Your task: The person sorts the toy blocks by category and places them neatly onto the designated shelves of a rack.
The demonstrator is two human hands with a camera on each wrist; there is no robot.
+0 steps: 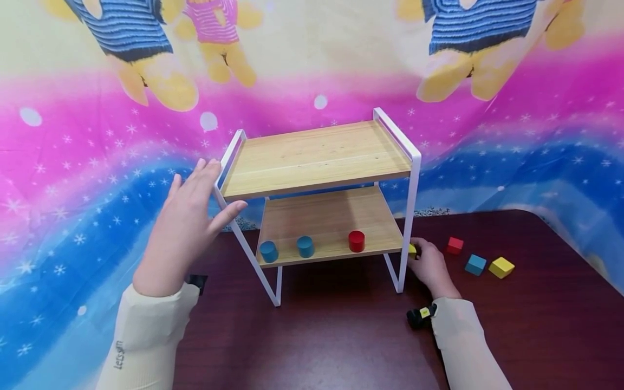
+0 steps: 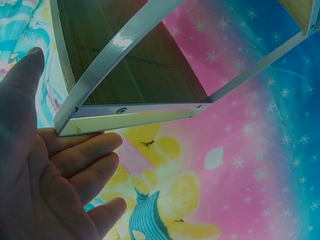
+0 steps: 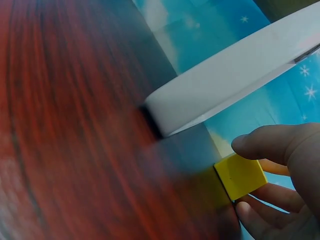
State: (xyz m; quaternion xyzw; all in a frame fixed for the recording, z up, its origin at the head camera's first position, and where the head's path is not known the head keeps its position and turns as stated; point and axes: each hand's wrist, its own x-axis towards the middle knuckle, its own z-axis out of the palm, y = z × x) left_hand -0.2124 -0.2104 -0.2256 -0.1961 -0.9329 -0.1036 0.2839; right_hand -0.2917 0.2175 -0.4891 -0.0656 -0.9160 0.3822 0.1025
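A two-tier wooden rack [image 1: 317, 160] with a white metal frame stands on the dark table. My left hand [image 1: 182, 230] is raised at its left side, fingers straight, thumb spread; in the left wrist view the fingers lie against the white frame [image 2: 135, 45]. Beside the rack's right leg, my right hand [image 1: 431, 265] holds a yellow cube [image 3: 241, 176] between thumb and fingers, low over the table. Along the lower shelf's front edge are two blue cylinders [image 1: 268, 251] [image 1: 305, 247] and a red cylinder [image 1: 356, 241].
To the right of my right hand, a red cube [image 1: 455, 245], a blue cube [image 1: 475, 264] and another yellow cube [image 1: 501, 267] lie on the table [image 1: 341, 336]. A printed cloth [image 1: 312, 65] with bears and snowflakes hangs behind the rack.
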